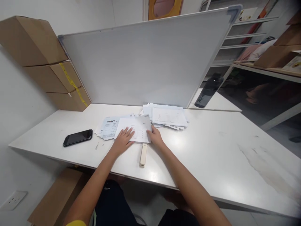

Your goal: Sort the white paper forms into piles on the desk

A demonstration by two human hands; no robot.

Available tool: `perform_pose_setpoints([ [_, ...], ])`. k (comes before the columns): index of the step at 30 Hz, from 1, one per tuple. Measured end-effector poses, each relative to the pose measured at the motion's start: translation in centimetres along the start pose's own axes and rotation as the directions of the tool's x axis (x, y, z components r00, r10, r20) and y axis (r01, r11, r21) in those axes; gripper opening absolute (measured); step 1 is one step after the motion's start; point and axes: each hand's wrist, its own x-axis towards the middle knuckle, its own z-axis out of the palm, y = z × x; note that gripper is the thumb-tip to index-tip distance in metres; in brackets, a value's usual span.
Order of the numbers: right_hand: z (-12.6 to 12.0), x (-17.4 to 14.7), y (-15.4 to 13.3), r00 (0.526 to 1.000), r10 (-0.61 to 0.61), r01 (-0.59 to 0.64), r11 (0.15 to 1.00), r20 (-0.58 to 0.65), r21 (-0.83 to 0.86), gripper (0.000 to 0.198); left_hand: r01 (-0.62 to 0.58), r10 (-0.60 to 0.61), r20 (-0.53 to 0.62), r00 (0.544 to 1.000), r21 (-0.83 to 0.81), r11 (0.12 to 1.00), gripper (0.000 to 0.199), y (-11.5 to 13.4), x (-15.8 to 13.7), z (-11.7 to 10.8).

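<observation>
A white printed sheet of paper lies in front of me, its upper right part tilted and showing a greyer face. My left hand rests flat on its left part, fingers spread. At the sheet's right edge, my right hand pinches the paper between thumb and fingers. Under and left of the sheet is a fanned pile of light blue printed papers, the top one marked "PONY". Another uneven stack of papers sits behind my right hand. Just below the sheet lies a slim cream stapler-like object.
A black phone lies at the left of the white table. A whiteboard stands along the back edge. Cardboard boxes are stacked at the left, and a dark bottle stands at the back right. Small paper scraps lie near the phone.
</observation>
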Motion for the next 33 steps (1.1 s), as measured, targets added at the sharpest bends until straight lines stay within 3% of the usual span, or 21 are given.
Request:
perform_pose_setpoints([
  [4,-0.7,-1.3,-1.5,0.984,-0.143,0.130,0.984,-0.103,-0.121,0.037,0.240,-0.241,-0.101,0.965,-0.030,0.970,0.063,-0.6,-0.1,0.8],
  [7,-0.7,-2.8,-2.7,0.919,-0.360,0.330,0.925,-0.160,-0.189,0.037,0.408,-0.419,-0.144,0.897,-0.100,0.908,0.073,-1.0,-0.1,1.2],
  [10,-0.3,-4.1,-3.5,0.858,-0.507,0.491,0.856,-0.081,-0.163,0.033,0.422,-0.460,-0.176,0.870,-0.213,0.881,0.084,-1.0,0.1,1.2],
  [13,0.3,-4.5,-3.9,0.891,-0.453,0.448,0.888,-0.029,-0.102,0.031,0.357,-0.468,-0.211,0.858,-0.411,0.839,0.098,-0.9,0.2,0.7],
  [15,0.5,-4.2,-3.8,0.934,-0.352,0.350,0.936,-0.068,-0.038,0.031,0.333,-0.530,-0.236,0.815,-0.557,0.761,0.103,-0.9,0.1,0.4],
  [19,0.4,-3.1,-3.4,0.968,-0.243,0.250,0.959,-0.070,0.130,0.032,0.237,-0.615,-0.304,0.727,-0.730,0.641,0.083,-0.9,-0.2,-0.3],
  [24,0.2,-2.3,-3.3,0.981,-0.161,0.184,0.949,-0.107,0.256,0.034,0.109,-0.640,-0.466,0.611,-0.751,0.651,0.048,-0.4,-1.0,-1.1],
  [28,0.3,-2.6,-3.9,0.987,-0.131,0.152,0.957,-0.096,0.248,0.023,0.089,-0.643,-0.470,0.605,-0.763,0.641,0.032,-0.4,-1.4,-1.1],
  [33,0.5,-2.9,-5.0,0.986,-0.159,0.170,0.932,-0.059,0.319,0.025,-0.018,-0.637,-0.533,0.557,-0.775,0.632,0.019,-1.0,-2.0,-0.5],
])
